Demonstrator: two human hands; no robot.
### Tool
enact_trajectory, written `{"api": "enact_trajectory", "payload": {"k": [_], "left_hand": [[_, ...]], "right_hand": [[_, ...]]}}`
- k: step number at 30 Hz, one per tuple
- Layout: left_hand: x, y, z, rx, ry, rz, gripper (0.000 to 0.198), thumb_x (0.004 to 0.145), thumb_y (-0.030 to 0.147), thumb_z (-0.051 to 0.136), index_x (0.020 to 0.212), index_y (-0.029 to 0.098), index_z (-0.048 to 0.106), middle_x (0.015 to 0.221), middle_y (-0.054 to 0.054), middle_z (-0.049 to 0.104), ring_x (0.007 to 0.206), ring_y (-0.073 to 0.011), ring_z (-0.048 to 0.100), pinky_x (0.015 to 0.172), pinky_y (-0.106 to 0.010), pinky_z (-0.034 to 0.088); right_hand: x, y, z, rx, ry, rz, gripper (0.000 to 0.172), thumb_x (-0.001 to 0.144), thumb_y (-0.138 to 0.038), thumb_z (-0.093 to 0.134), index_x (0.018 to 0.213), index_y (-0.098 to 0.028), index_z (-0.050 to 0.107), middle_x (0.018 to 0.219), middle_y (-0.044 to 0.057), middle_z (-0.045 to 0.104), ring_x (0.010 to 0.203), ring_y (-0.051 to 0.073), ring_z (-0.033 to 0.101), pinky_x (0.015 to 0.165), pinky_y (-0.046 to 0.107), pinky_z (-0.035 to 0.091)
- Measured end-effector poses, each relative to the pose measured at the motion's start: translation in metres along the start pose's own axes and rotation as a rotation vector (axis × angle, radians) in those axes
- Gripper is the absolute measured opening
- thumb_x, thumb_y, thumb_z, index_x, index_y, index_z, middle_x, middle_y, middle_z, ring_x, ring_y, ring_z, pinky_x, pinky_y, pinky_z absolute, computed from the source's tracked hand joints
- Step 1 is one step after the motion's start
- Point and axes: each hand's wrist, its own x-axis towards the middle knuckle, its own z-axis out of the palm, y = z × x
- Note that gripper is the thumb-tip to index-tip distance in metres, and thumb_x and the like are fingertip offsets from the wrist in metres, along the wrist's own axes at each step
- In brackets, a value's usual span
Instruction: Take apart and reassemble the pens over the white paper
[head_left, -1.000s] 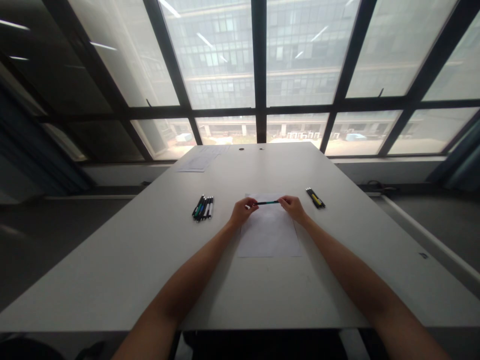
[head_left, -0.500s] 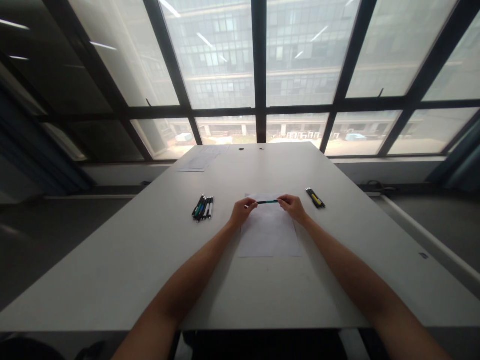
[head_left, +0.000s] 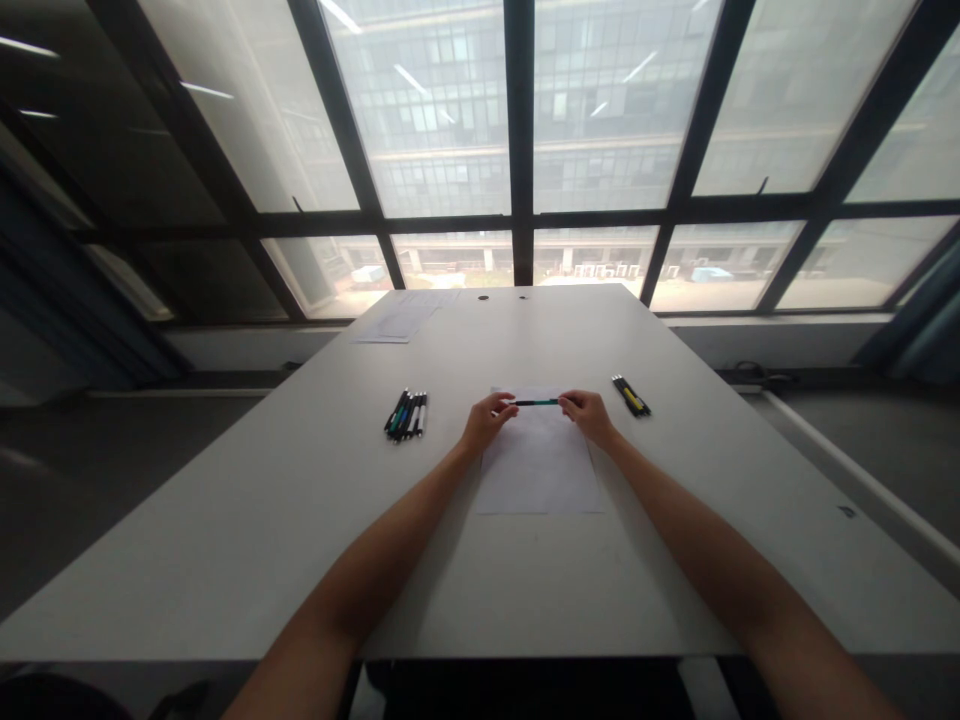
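Two-handed grip: left hand and right hand each pinch one end of a teal pen, fingers closed, level just above the paper sheet. Judgement: keep pinches firm and any pull straight along the barrel.

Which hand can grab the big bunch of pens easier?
Probably the left hand. Both hands pinch the green pen, but the big bunch of pens lies to its left; the right hand is farther.

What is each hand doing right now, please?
Left hand: closed on one end of the pen.
Right hand: closed on the pen's other end, above the paper.
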Motion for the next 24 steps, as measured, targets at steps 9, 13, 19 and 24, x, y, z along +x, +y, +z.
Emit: {"api": "enact_trajectory", "payload": {"k": [9,13,19,24], "left_hand": [[-0.0001,-0.0016,-0.0005,0.045,0.05,0.018,0.022,0.08,0.039,0.067,0.084,0.017,0.067,0.077,-0.003,0.07,0.07,-0.0148,0.063,0.062,-0.024,0.047],[0.0003,0.0014,-0.0013,0.047,0.01,0.012,0.03,0.086,0.043,0.058,0.077,0.016,0.067,0.074,-0.003,0.07,0.067,-0.0141,0.063,0.065,-0.025,0.048],[0.0002,0.0001,0.0003,0.035,-0.033,-0.023,0.029,0.085,0.044,0.058,0.084,0.017,0.067,0.071,-0.002,0.069,0.066,-0.0141,0.062,0.064,-0.025,0.047],[0.0,-0.0016,0.0007,0.073,0.034,-0.001,0.027,0.077,0.04,0.069,0.092,0.018,0.066,0.079,-0.002,0.07,0.072,-0.0155,0.064,0.063,-0.025,0.048]], "right_hand": [[-0.0002,0.0022,-0.0007,-0.007,-0.006,0.003,0.035,0.078,-0.047,0.064,0.077,-0.013,0.072,0.058,0.003,0.063,0.049,0.012,0.05,0.045,0.023,0.037],[-0.0011,-0.0022,-0.0003,0.0,-0.008,0.012,0.036,0.077,-0.048,0.064,0.077,-0.013,0.071,0.056,0.002,0.062,0.047,0.012,0.048,0.044,0.023,0.036],[-0.002,-0.0048,-0.0005,-0.004,-0.005,0.013,0.037,0.077,-0.049,0.064,0.077,-0.013,0.071,0.057,0.003,0.062,0.046,0.012,0.048,0.044,0.024,0.036],[-0.001,-0.0009,-0.0006,-0.016,-0.002,0.011,0.038,0.077,-0.051,0.064,0.078,-0.013,0.071,0.057,0.004,0.063,0.047,0.012,0.048,0.044,0.023,0.036]]}}
